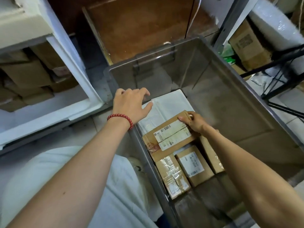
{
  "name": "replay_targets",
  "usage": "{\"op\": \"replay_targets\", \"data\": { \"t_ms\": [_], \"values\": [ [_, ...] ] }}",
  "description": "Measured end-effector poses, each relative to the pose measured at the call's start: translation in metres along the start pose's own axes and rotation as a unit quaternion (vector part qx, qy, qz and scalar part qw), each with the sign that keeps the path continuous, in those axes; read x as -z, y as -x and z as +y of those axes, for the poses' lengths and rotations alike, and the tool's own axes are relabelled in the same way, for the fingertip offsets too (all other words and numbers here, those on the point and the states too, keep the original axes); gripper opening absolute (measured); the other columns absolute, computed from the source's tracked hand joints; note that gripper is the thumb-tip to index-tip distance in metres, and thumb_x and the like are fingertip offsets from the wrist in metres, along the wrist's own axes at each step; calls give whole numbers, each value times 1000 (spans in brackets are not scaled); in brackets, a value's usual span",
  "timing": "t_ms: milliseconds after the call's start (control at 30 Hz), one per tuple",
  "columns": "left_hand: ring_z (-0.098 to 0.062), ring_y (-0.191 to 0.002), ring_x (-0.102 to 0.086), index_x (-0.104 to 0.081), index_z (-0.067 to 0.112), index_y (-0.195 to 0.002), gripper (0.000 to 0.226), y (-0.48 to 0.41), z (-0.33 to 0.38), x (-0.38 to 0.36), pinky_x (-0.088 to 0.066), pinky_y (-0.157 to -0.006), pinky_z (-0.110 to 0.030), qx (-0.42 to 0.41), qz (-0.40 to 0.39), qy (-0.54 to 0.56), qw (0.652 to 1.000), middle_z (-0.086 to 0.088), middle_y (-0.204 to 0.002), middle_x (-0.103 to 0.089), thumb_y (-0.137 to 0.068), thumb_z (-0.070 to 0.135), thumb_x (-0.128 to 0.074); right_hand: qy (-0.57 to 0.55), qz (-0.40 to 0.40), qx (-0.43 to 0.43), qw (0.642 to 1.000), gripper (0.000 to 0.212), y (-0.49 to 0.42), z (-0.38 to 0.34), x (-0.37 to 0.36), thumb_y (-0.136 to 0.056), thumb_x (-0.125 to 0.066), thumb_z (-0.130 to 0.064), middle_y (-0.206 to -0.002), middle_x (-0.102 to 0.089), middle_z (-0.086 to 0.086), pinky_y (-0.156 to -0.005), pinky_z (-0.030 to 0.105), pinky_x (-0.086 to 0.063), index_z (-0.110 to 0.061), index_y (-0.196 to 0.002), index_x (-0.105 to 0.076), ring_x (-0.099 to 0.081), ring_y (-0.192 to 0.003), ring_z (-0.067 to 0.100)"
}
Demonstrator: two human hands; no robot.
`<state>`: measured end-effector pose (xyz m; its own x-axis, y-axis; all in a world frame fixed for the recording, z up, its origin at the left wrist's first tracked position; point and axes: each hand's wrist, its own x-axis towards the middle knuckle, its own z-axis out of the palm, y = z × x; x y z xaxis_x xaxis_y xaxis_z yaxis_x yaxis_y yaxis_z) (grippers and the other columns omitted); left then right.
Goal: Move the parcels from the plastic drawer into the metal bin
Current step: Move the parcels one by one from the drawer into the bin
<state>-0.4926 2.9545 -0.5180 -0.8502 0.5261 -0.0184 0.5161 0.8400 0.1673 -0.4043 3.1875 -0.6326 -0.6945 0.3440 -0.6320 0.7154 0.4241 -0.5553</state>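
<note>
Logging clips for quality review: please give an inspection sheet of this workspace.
Surface: grey metal bin, part of its floor bare.
Job's things: flat brown cardboard parcel with white labels lying on a white plastic mailer; small brown boxes beside them; brown parcels in the white plastic drawer.
Clutter: printed cardboard carton at the right.
Hands: left hand open near the bin's rim; right hand grips the labelled parcel's far corner.
Cables: thin white cord behind.
Surroundings: brown wooden board, black metal stand.

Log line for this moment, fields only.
stage: placing | right hand: holds labelled parcel inside metal bin | left hand: open over white mailer | plastic drawer: parcels inside
</note>
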Motion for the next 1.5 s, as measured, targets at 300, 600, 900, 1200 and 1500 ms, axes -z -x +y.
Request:
{"op": "replay_targets", "data": {
  "t_ms": [300,600,900,1200,1500],
  "values": [
    [-15,-109,-55,-55,31,-121,37,-3,3,-1,-29,-101,-40,20,33,28,999,13,-109,-65,-92,51,-47,17,118,5,993,61,1,9,-38,-85,-72,-33,-132,-55,10,-98,40,-44,-13,-136,-45,-56,-115,29],
    [-16,-124,-41,-55,29,-124,38,12,-8,14,-27,-101,-35,17,86,26,996,9,-128,-55,-91,45,-50,170,59,-7,984,79,22,-2,-16,-80,-70,-50,-134,-55,9,-96,42,-48,-24,-145,-32,-53,-120,31],
    [-24,-124,-44,-52,29,-129,43,48,-65,61,-32,-99,-39,143,94,29,985,1,-131,-55,-91,49,-50,199,168,233,937,64,64,-113,-15,-90,-46,-64,-145,-48,1,-100,42,-44,-27,-142,-42,-46,-131,24],
    [-28,-123,-49,-44,24,-139,57,127,-160,102,-36,-97,-44,241,60,-7,969,1,-132,-57,-90,51,-52,247,168,399,867,54,123,-210,-69,-94,-46,-56,-137,-53,2,-99,40,-40,-24,-138,-48,-47,-125,24],
    [-29,-126,-45,-32,26,-145,65,188,-245,107,-38,-95,-44,323,13,-29,946,0,-142,-48,-90,54,-50,245,84,459,850,57,145,-270,-169,-94,-46,-56,-137,-51,5,-98,39,-41,-21,-138,-46,-44,-128,25]
  ]
}}
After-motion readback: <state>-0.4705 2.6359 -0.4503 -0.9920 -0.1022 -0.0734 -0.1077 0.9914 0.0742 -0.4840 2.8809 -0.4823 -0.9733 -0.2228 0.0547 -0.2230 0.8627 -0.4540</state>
